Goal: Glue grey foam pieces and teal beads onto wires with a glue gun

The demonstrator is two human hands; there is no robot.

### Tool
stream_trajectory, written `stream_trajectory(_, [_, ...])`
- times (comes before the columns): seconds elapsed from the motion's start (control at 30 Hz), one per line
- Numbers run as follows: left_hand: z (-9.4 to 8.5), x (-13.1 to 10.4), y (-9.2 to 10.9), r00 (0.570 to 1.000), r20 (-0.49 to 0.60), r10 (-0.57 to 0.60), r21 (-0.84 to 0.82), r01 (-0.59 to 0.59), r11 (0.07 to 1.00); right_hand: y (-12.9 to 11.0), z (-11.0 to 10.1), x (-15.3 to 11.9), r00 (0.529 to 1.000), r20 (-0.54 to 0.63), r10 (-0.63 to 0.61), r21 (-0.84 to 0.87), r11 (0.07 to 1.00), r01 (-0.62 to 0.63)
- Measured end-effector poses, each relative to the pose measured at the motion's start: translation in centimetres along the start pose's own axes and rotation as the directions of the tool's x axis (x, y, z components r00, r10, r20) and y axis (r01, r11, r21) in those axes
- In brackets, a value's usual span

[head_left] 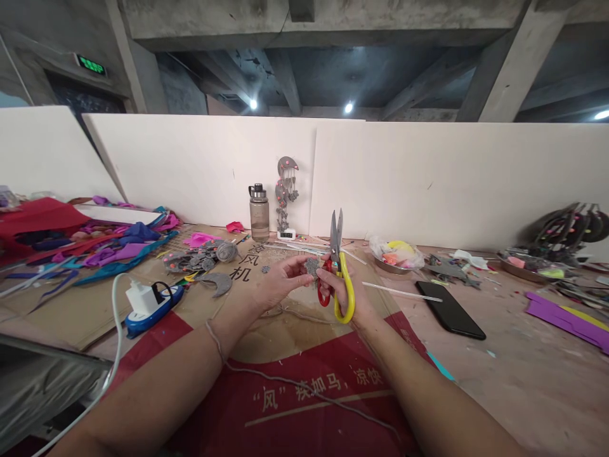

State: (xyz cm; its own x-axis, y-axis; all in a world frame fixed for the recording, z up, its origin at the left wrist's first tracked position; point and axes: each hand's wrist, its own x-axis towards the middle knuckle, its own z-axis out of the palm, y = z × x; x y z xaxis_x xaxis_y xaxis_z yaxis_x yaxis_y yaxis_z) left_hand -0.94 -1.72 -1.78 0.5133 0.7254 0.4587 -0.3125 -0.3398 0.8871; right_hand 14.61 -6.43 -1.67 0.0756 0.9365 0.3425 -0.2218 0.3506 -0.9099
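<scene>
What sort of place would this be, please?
Probably a craft workshop: the right hand holds red-and-yellow-handled metal scissors; heaped multicoloured fabric-like scraps and a grey crescent-topped ornament are also in view.

The person's left forearm (162, 397) and right forearm (423, 387) are bare, tapering to narrower wrists.

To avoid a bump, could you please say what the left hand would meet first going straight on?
Beyond the grey piece at its fingertips, probably the right hand holding the scissors, though depth is unclear.
</scene>
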Motion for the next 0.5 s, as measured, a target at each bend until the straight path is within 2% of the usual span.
stream_trajectory(0.2, [0.0,0.0,-0.4,0.999,-0.03,-0.018,-0.012,0.018,1.0,-0.1,0.3,-0.1,0.999,0.021,0.024,0.032,0.999,-0.025])
stream_trajectory(0.27, [-0.2,0.0,-0.6,0.999,-0.044,-0.015,0.005,0.015,1.0,-0.2,0.4,-0.3,1.0,0.018,0.015,-0.063,0.998,-0.014])
stream_trajectory(0.33, [-0.7,0.2,-0.5,0.997,-0.081,0.0,0.005,0.001,1.0,-0.4,0.4,-0.4,0.998,-0.009,-0.054,-0.232,0.971,0.051])
stream_trajectory(0.4, [-1.2,0.4,-0.1,0.99,-0.138,0.026,-0.022,-0.029,0.999,-0.6,0.2,-0.6,0.985,0.006,-0.172,-0.467,0.871,0.154])
stream_trajectory(0.5, [-2.2,0.9,0.8,0.972,-0.227,0.067,-0.094,-0.09,0.992,-0.8,-0.2,-0.7,0.948,0.135,-0.29,-0.775,0.565,0.283])
